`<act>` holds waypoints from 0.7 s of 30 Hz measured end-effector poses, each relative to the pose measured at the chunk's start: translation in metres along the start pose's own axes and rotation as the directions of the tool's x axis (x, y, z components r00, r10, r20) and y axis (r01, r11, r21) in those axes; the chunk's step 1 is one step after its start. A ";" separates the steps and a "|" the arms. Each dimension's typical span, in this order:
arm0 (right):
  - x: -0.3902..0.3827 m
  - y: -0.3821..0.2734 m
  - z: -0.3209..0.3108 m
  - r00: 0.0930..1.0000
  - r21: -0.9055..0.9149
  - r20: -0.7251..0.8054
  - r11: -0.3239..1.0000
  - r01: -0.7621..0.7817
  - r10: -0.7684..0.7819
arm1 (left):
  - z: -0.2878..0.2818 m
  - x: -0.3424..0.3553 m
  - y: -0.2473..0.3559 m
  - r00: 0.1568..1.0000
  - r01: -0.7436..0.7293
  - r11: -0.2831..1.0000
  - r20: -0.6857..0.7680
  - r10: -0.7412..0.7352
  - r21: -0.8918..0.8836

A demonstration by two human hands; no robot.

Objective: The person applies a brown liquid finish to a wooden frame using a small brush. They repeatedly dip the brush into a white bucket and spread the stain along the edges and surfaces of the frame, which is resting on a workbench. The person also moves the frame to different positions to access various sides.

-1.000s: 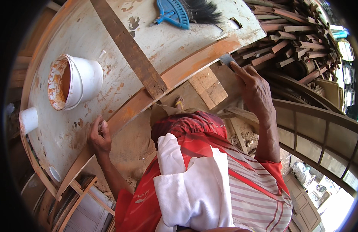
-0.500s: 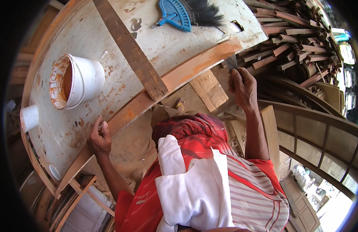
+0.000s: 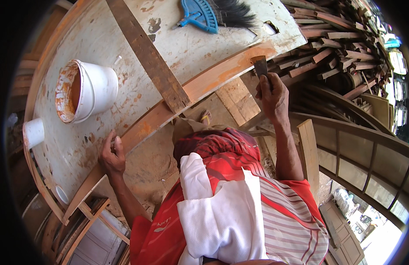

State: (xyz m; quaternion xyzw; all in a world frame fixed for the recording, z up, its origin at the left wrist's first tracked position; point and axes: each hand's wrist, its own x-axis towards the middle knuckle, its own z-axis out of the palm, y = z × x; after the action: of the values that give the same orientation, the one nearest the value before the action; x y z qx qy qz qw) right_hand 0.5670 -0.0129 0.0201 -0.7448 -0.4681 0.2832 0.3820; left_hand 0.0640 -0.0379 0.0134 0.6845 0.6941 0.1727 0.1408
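Observation:
My right hand grips a putty knife, its flat blade touching the right end of a long wooden board smeared with orange filler along the table's front edge. My left hand has its fingers curled round the left part of that board. Behind it, on the stained white tabletop, a white bucket coated inside with orange paste lies beside a smaller white container. A dark plank crosses the top and meets the board.
A blue broom head with black bristles lies at the back. A heap of wood offcuts is at upper right, glazed frames at right, wooden frames and panels at lower left. A loose block sits below the board.
My right hand has shifted left with the knife, whose blade has turned from slanting to more upright on the board. My left hand has barely moved.

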 end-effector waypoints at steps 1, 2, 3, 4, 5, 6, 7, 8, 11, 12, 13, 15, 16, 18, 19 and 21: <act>0.000 0.000 0.000 0.999 -0.072 -0.027 0.997 0.028 -0.030 | 0.000 0.000 0.000 1.000 -0.004 1.000 -0.001 0.004 0.002; 0.000 0.000 0.000 0.997 -0.144 -0.052 0.988 0.053 -0.061 | 0.000 0.000 -0.001 1.000 -0.008 1.000 -0.001 0.008 0.004; 0.001 0.002 -0.001 0.993 -0.171 -0.056 0.981 0.092 -0.103 | 0.000 0.000 0.000 1.000 -0.013 1.000 -0.003 0.013 0.004; 0.002 0.004 -0.002 0.988 -0.199 -0.059 0.971 0.131 -0.145 | 0.000 0.000 0.002 1.000 -0.003 1.000 -0.002 0.003 -0.002; 0.002 0.006 -0.003 0.981 -0.226 -0.060 0.959 0.169 -0.187 | -0.001 0.000 0.005 1.000 0.008 1.000 -0.002 -0.008 -0.009; 0.002 0.006 -0.003 0.979 -0.224 -0.054 0.958 0.181 -0.198 | -0.002 0.001 0.008 1.000 0.017 1.000 -0.001 -0.017 -0.018; 0.002 0.006 -0.003 0.977 -0.222 -0.049 0.956 0.194 -0.210 | -0.002 0.001 0.008 1.000 0.016 1.000 0.002 -0.016 -0.020; 0.002 0.005 -0.003 0.974 -0.220 -0.043 0.953 0.207 -0.221 | -0.003 0.001 0.007 1.000 0.016 1.000 0.004 -0.015 -0.022; 0.000 0.006 -0.002 0.972 -0.214 -0.031 0.951 0.221 -0.233 | -0.003 0.001 0.007 1.000 0.001 1.000 -0.003 -0.002 -0.023; 0.000 0.005 -0.002 0.959 -0.266 -0.039 0.928 0.260 -0.280 | -0.002 0.001 0.007 1.000 -0.006 1.000 -0.006 0.006 -0.023; 0.000 0.005 -0.002 0.944 -0.318 -0.045 0.900 0.297 -0.328 | -0.001 0.001 0.006 1.000 -0.004 1.000 -0.006 0.004 -0.029; 0.000 0.002 -0.002 0.928 -0.412 -0.029 0.851 0.327 -0.371 | 0.000 0.000 0.003 1.000 0.000 0.999 -0.009 0.000 -0.042; -0.002 -0.002 -0.003 0.930 -0.453 -0.011 0.831 0.322 -0.367 | 0.000 -0.001 0.003 1.000 -0.004 0.999 -0.008 0.003 -0.041; -0.004 -0.008 -0.005 0.939 -0.546 0.045 0.779 0.309 -0.341 | -0.001 -0.001 0.003 1.000 -0.012 0.999 -0.007 0.012 -0.039; -0.005 -0.011 -0.007 0.945 -0.595 0.082 0.745 0.302 -0.317 | -0.002 -0.001 0.003 1.000 -0.008 0.999 -0.007 0.007 -0.035; -0.010 -0.014 -0.007 0.943 -0.683 0.136 0.660 0.311 -0.304 | -0.002 0.000 0.005 1.000 -0.002 1.000 -0.004 0.002 -0.028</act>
State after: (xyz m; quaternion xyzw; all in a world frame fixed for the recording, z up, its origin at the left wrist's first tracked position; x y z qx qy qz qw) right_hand 0.5617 -0.0208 0.0362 -0.7418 -0.6606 0.0211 0.1138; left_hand 0.0678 -0.0379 0.0173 0.6828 0.6913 0.1839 0.1488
